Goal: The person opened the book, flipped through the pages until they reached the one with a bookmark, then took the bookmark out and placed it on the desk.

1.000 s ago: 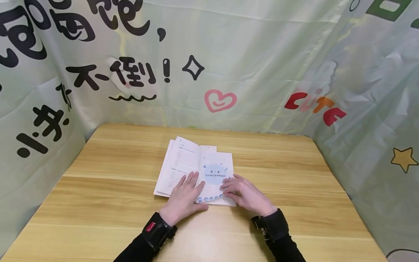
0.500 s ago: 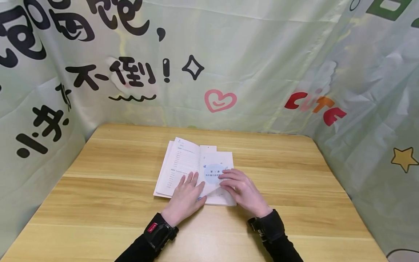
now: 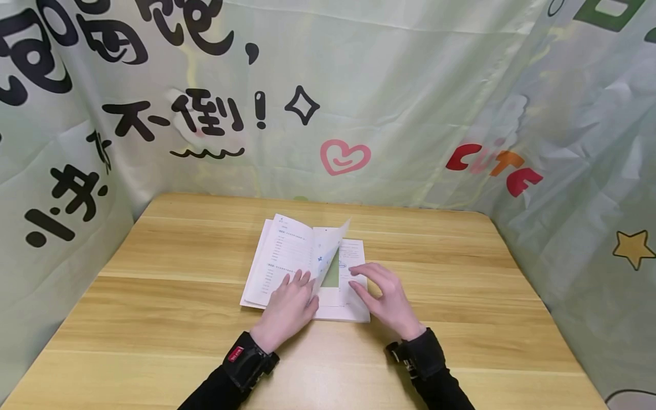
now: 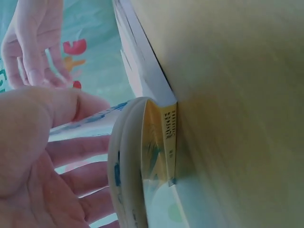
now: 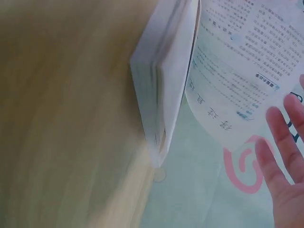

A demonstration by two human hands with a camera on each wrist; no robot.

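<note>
Centrally, an open book (image 3: 302, 259) lay on the table (image 3: 461, 273), one page (image 3: 328, 246) raised.
The left hand (image 3: 286, 312) rested, fingers outstretched, on the left pages (image 3: 279, 256); apart from it, the right hand (image 3: 386, 296) hovered at right, thumb and fingers parted.

Pale green printed fabric backdrop (image 3: 410, 85) behind a light wood-grain table with rounded far corners (image 3: 435, 250).

The landmark is the pink outlined heart (image 3: 345, 158) printed on the fabric; the table lies below it. Up and left of the heart sits a black four-pointed sparkle outline (image 3: 302, 106); farther left come bold black Chinese characters (image 3: 206, 113) above a black wavy line (image 3: 207, 154). Right of the heart is red, pink and orange "CUTE" lettering (image 3: 494, 165); farther right and lower, a dark-edged yellow-brown star (image 3: 634, 251).
</note>
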